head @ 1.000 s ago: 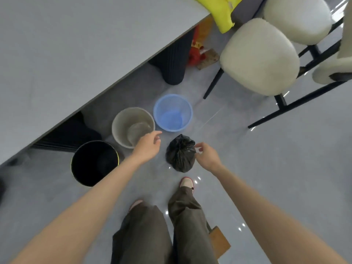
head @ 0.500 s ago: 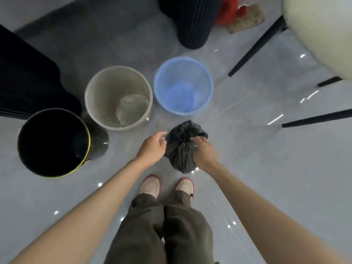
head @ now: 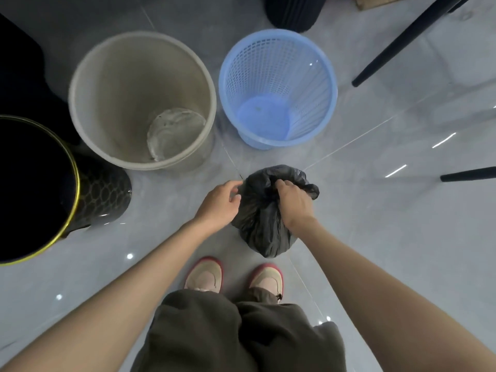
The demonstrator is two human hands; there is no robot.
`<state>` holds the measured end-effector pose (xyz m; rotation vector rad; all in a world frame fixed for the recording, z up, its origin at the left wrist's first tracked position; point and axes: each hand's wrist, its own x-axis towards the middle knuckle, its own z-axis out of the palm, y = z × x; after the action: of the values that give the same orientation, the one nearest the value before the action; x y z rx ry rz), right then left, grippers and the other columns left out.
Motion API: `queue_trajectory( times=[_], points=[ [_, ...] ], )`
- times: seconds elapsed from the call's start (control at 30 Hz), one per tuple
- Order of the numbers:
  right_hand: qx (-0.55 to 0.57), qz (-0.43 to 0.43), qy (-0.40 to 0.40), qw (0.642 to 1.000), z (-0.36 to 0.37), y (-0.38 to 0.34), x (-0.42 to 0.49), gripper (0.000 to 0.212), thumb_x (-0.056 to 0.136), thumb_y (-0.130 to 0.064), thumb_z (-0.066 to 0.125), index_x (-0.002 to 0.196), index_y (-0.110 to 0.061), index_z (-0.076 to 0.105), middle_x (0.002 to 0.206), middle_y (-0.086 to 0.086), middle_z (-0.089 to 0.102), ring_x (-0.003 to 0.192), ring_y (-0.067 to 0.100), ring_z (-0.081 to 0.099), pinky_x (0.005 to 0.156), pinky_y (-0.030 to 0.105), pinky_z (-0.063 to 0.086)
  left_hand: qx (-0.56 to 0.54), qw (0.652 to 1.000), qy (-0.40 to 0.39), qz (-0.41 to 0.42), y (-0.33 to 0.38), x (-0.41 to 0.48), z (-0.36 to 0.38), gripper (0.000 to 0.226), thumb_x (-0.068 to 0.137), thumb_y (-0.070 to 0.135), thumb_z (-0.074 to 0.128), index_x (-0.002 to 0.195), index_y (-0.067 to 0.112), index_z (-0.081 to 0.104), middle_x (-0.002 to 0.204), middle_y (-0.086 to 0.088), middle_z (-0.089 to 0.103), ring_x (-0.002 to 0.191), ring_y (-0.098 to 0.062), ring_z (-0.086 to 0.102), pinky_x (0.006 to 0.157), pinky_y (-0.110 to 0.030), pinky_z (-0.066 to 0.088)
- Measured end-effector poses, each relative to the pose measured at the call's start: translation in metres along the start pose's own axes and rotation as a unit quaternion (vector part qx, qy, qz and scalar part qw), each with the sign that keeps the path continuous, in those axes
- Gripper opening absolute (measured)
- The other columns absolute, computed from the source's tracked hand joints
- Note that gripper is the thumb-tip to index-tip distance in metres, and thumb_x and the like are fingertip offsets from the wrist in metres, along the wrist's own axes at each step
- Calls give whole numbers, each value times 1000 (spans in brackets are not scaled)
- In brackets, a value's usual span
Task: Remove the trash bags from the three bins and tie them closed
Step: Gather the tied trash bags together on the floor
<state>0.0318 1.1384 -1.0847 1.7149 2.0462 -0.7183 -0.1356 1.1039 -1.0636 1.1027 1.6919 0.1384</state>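
Black bag [head: 264, 232] is stood on the floor [head: 375, 237], its neck clenched by the right grip [head: 294, 205]; the left grip [head: 218, 204] is curled against its left side, perhaps pinching an edge.

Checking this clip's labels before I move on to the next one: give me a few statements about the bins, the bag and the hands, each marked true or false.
1. The right hand has its grip on the top of the black trash bag. True.
2. The blue bin has a bag in it. False: it is unlined, and its bare bottom shows.
3. The black trash bag sits inside the beige bin. False: it rests on the floor, outside all the bins, just ahead of the shoes.
4. The beige bin stands between the black bin and the blue bin. True.
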Motion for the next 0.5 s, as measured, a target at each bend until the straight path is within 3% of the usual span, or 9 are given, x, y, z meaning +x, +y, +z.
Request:
queue_trajectory(
  times=[0.2,0.3,0.5],
  points=[
    [45,-5,32,998,-51,-15,-46,26,91,-7,43,108,-9,62,106,10,56,91,39,61,69,37,44,-7,999,-22,22,27,-58,-24,58,88,20,59,141,22,37,141,-6,42,128,-20,44,103,-24,33],
    [64,-23,44,997,-109,-34,-85,26,93,-15,42,109,-9,62,108,10,59,95,37,60,70,37,44,3,999,-20,39,56,-103,-51,72,82,23,67,144,24,32,145,-6,34,134,-21,35,110,-31,31],
    [93,-54,54,993,-246,-83,-181,24,90,-19,44,102,-9,63,109,10,63,100,35,59,75,38,46,8,996,54,69,133,-220,-121,73,79,26,70,142,25,33,143,-5,31,134,-24,32,111,-39,32]
  ],
)
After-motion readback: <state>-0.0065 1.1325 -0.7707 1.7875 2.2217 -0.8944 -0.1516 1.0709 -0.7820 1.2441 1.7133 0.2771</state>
